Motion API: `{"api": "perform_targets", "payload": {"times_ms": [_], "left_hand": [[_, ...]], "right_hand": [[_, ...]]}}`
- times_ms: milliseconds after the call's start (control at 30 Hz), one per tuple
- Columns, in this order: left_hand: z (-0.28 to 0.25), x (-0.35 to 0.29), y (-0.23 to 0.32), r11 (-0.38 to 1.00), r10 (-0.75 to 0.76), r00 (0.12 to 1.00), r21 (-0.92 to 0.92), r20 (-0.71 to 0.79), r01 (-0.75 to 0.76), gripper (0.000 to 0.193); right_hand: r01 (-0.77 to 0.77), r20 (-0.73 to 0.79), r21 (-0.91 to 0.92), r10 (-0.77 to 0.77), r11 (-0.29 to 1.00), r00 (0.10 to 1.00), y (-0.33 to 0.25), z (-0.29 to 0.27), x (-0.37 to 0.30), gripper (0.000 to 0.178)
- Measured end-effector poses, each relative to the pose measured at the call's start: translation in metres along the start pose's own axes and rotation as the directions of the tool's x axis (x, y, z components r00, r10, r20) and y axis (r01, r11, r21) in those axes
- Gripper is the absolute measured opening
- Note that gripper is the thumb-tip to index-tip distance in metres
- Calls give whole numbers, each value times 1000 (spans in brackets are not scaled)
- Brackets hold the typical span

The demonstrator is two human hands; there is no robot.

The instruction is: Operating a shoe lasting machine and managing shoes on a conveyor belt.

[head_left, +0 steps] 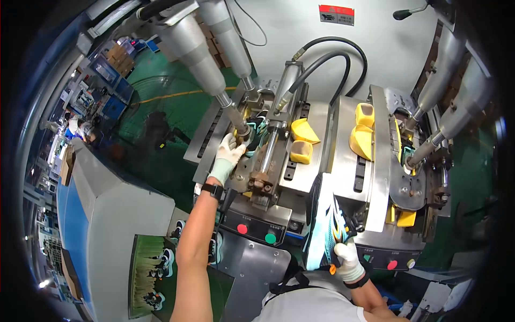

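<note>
My left hand (229,154), in a white glove, reaches into the left pressing station. Its fingers curl at the near end of a black and light-blue sneaker (258,137), which sits beneath the metal press rods and is partly hidden by them. Low at the centre right, my right hand (348,260), also gloved, is closed on another sneaker (325,225). This one is light blue, white and black with orange touches, and is held tilted with its pale sole side turned left. Part of its upper is hidden by my fingers.
Yellow blocks (305,133) rest on the metal plates between the stations. The right station (409,180) holds another shoe under its rods. Red and green buttons (270,238) line the front panel. More sneakers (166,262) sit at a curtained conveyor opening on the lower left. Black hoses (343,59) arch behind.
</note>
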State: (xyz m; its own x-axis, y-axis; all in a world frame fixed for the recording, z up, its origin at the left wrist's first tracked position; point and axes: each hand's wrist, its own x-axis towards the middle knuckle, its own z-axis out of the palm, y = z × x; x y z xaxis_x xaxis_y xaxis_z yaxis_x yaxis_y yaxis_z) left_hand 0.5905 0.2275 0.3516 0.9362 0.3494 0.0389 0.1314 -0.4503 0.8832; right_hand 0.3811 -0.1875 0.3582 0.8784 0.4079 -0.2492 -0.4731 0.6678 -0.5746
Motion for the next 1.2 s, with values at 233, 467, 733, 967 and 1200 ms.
{"api": "perform_targets", "payload": {"times_ms": [233, 467, 733, 967, 1200], "left_hand": [[20, 66, -91, 883, 0, 991, 465, 136, -64, 63], [13, 68, -58, 975, -139, 987, 183, 80, 122, 31], [-90, -113, -17, 892, -87, 990, -452, -112, 28, 28], [-132, -331, -77, 943, -260, 916, -282, -305, 174, 40], [-79, -493, -152, 859, -509, 751, -301, -419, 414, 42]], "right_hand": [[57, 19, -133, -55, 989, 998, -7, 16, -11, 86], [2, -98, -192, -22, 981, 995, -6, 45, 10, 78], [47, 46, -308, -35, 950, 998, 21, 121, 95, 56], [-349, -167, -337, 310, 874, 936, 81, 178, 342, 24], [-312, 19, -868, -653, -387, 757, 126, 57, 551, 23]]}}
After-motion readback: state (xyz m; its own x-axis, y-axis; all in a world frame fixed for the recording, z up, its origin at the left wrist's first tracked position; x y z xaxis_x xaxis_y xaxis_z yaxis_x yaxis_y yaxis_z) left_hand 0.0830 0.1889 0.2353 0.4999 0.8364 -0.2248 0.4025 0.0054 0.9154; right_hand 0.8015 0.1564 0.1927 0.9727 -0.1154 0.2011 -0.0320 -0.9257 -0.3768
